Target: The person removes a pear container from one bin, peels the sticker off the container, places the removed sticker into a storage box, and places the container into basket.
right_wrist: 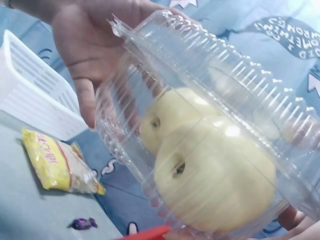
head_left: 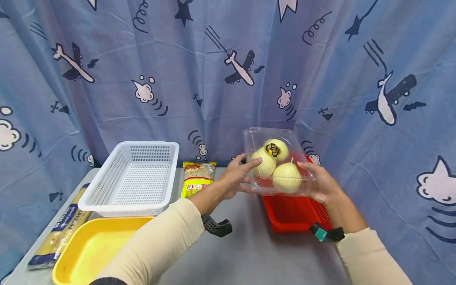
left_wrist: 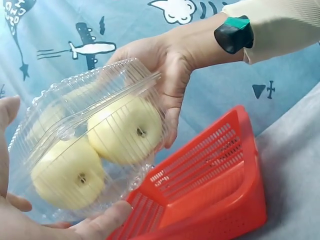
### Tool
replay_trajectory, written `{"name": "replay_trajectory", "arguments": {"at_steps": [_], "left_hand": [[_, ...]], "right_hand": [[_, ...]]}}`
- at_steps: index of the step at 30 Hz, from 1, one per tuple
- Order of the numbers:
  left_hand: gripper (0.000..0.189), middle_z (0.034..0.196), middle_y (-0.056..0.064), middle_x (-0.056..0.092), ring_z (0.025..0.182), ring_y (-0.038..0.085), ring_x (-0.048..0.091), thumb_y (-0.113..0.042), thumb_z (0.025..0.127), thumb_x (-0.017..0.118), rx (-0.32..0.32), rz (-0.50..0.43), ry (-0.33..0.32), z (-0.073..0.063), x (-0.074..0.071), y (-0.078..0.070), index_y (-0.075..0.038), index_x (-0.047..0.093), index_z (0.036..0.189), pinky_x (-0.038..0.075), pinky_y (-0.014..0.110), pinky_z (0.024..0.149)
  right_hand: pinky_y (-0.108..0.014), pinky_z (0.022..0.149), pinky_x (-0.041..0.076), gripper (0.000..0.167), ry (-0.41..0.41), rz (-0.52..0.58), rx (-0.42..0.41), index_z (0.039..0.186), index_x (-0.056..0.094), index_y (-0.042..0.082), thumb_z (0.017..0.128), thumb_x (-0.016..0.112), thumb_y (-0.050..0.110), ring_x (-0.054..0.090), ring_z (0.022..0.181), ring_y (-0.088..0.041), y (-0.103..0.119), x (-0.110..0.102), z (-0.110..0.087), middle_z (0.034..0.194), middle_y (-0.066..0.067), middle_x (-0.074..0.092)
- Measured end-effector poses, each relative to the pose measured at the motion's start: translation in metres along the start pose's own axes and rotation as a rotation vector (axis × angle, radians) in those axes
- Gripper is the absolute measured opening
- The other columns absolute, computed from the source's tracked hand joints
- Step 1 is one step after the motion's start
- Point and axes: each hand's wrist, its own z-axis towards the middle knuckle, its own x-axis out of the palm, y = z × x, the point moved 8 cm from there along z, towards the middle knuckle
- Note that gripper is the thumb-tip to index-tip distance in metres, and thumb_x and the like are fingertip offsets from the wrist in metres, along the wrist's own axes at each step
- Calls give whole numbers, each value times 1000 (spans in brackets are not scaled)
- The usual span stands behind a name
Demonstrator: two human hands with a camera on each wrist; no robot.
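Both hands hold a clear plastic clamshell box (head_left: 254, 138) of round, pale yellow pears (head_left: 286, 177) up over the red basket (head_left: 290, 211). My left hand (head_left: 233, 177) grips the box's left side, thumb and fingers spread around its edge. On the opposite side, my right hand (head_left: 320, 184) has its fingers at the wall and under the bottom corner. One pear carries a dark label with gold on it. In the left wrist view the box (left_wrist: 75, 102) is tilted, its lid closed and its ribbed walls showing, with the red basket (left_wrist: 215, 200) below.
A white perforated basket (head_left: 172, 174) stands at the back left, a yellow basin (head_left: 67, 253) in front of it. Along the left edge lies a long yellow-and-blue packet (head_left: 64, 225). A yellow food bag (head_left: 197, 178) sits by the curtain (head_left: 213, 99). A small purple-wrapped piece (right_wrist: 83, 223) lies on the table.
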Motion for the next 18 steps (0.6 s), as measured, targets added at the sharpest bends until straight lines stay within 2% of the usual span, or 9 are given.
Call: {"name": "replay_trajectory", "arguments": {"at_steps": [5,8,13,18], "left_hand": [[87,145,18,37,110,42,57,-36,81,76,-8,-5,-26,-8,-14,-2,-22,27,152,55,53,66],[86,142,17,40,109,40,58,-33,81,77,-13,-3,-38,-15,-23,-3,-23,29,151,54,55,68],[84,142,18,40,118,46,50,-32,82,76,-29,18,-52,-27,-36,-4,-24,30,151,52,57,74],[81,142,19,40,117,45,50,-26,81,76,-31,26,-76,-39,-51,-4,-24,33,150,51,56,77]], "right_hand": [[-63,88,42,35,43,19,15,128,29,13,100,43,28,62,100,-35,-7,19,3,125,-12,41],[-63,86,44,29,46,16,3,123,34,12,100,44,27,63,98,-34,-10,27,4,122,-10,45],[-58,83,48,19,26,-78,-22,110,42,12,100,48,26,63,96,-31,-14,38,2,118,-11,46],[-52,79,52,13,42,-181,-39,102,49,13,99,50,26,62,92,-28,-18,51,-1,109,-11,53]]}}
